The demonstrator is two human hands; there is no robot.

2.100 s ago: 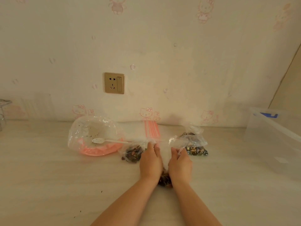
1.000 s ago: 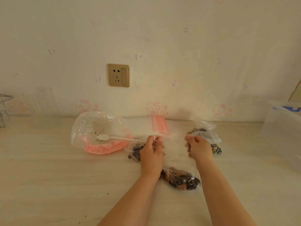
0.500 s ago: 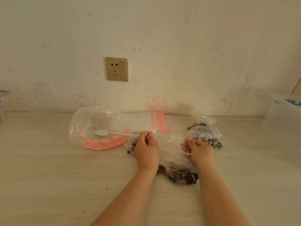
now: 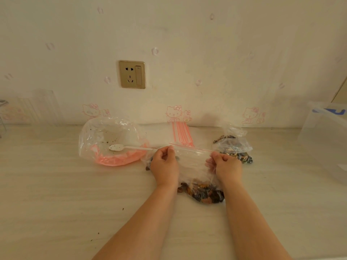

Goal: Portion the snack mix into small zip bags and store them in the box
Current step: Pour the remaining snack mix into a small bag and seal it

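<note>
A clear zip bag (image 4: 191, 162) with dark snack mix at its near end lies on the table in front of me. My left hand (image 4: 164, 165) pinches the left end of its red zip strip. My right hand (image 4: 226, 166) pinches the right end. A large clear and pink bag (image 4: 110, 139) with a white spoon (image 4: 117, 147) in it sits to the left. Another filled small bag (image 4: 234, 149) lies to the right, and a further one is partly hidden behind my left hand. A clear plastic box (image 4: 326, 136) stands at the far right.
A stack of unused zip bags with red strips (image 4: 181, 133) lies by the wall behind my hands. A socket (image 4: 132, 74) is on the wall. A wire rack edge (image 4: 2, 109) shows at the far left. Crumbs dot the pale table (image 4: 56, 203).
My hands have moved apart along the zip strip, from close together over the bag to its two ends. The bag has come to lie stretched out flat between them.
</note>
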